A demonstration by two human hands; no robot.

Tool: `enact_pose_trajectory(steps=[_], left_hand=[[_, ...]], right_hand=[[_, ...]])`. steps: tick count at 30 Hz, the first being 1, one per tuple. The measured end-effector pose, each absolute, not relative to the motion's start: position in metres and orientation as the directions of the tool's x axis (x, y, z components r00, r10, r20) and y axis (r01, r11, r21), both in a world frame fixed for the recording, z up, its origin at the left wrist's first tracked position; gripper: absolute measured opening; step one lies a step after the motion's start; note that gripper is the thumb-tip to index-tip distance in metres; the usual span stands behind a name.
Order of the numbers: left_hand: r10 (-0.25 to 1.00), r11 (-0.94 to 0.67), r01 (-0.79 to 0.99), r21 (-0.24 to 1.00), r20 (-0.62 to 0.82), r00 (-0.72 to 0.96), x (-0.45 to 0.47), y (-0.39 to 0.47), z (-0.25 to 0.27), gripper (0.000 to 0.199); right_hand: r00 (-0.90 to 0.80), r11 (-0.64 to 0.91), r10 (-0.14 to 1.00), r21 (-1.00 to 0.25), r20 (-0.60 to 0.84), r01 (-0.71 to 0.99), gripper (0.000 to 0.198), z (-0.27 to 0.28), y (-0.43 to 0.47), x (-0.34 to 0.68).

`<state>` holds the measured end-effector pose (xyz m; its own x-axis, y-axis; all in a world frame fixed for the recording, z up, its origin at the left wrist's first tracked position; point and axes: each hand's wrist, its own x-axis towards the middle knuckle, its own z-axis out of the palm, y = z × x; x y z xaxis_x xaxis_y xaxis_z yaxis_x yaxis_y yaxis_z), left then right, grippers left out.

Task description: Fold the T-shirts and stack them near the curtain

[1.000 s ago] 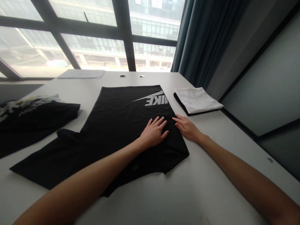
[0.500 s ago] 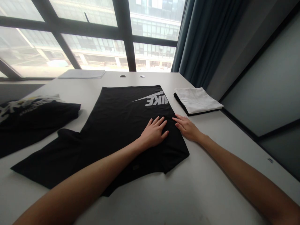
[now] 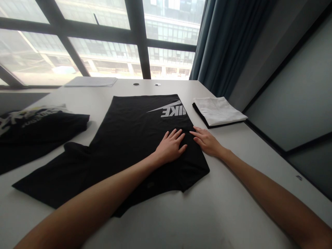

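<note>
A black T-shirt [image 3: 124,135] with a white printed logo lies on the white table, its right side folded over so that the print wraps at the edge. My left hand [image 3: 171,146] rests palm down on the shirt, fingers spread, holding nothing. At the shirt's right folded edge, my right hand [image 3: 206,140] lies with fingers stretched out, their tips on the cloth. One sleeve extends toward the lower left; the collar end points toward me, partly hidden by my left forearm.
A white folded garment [image 3: 220,110] sits on a black one at the right. Crumpled dark printed clothing [image 3: 44,129] lies at the left. A flat white cloth [image 3: 90,82] is at the table's far left, near two cable holes. Windows and a blue curtain [image 3: 228,41] stand behind the table [image 3: 233,204].
My right fingertips have shifted very slightly left onto the shirt's edge. My left hand and the shirt look the same.
</note>
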<state>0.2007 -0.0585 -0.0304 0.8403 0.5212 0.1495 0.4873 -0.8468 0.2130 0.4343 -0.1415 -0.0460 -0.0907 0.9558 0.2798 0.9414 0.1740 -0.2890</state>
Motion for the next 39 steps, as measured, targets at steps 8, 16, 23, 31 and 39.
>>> enact_pose_trajectory(steps=[8,16,23,31,39], left_hand=[[0.524,-0.843,0.485,0.231,0.154,0.838,0.2007,-0.0579,-0.0309,0.065],[0.524,-0.845,0.486,0.223,0.165,0.835,0.2014,-0.0582,-0.0317,0.064],[0.543,-0.827,0.48,0.292,0.193,0.817,0.2008,-0.0581,-0.0243,0.063],[0.487,-0.859,0.441,0.262,0.147,0.861,0.2022,-0.0539,-0.0269,0.065],[0.493,-0.86,0.457,0.228,0.136,0.859,0.2029,-0.054,-0.0305,0.065]], right_hand=[[-0.084,0.166,0.956,-0.282,0.279,0.945,0.051,-0.0438,-0.1424,0.4326],[-0.092,0.168,0.957,-0.267,0.277,0.949,0.051,-0.0426,-0.1427,0.4318],[-0.089,0.169,0.958,-0.286,0.273,0.943,0.049,-0.044,-0.1422,0.433],[-0.078,0.169,0.956,-0.309,0.284,0.936,0.047,-0.0437,-0.1427,0.4318],[-0.028,0.183,0.928,-0.391,0.371,0.902,0.055,-0.0448,-0.1408,0.4328]])
